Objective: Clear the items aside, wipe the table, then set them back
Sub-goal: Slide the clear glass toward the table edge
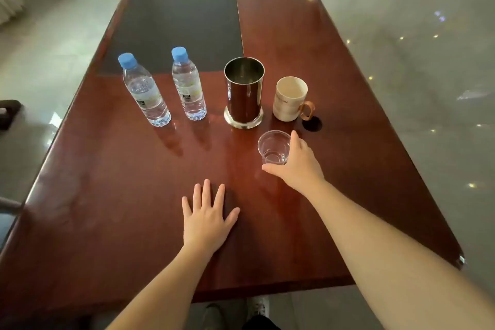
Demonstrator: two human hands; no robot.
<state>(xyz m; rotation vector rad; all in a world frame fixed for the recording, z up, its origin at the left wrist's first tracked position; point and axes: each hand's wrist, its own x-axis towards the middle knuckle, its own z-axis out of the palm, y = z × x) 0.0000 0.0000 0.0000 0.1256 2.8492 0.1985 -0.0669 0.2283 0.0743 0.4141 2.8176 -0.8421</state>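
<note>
Head view: clear plastic cup is seen right of frame centre, upright on the worktop, empty as far as can be told. It is gripped by the right hand, thumb curled round its near side, fingers round its far right side. The left hand is laid flat on the worktop at lower centre, fingers spread, nothing held.

Just above the cup a row of items is lined across the frame middle. Cream mug with a brown handle is placed right of the row, handle turned right, near the cup but apart from it. Shiny metal cylinder, open-topped on a flared base, stands just left of the mug. Left of that two water bottles with blue caps are set upright: right bottle, left bottle, apart from each other.

A dark rectangular mat is laid on the worktop in the upper centre, behind the bottles. Pale glossy floor is seen on both sides. A small dark round hole is seen in the worktop just below the mug handle.
</note>
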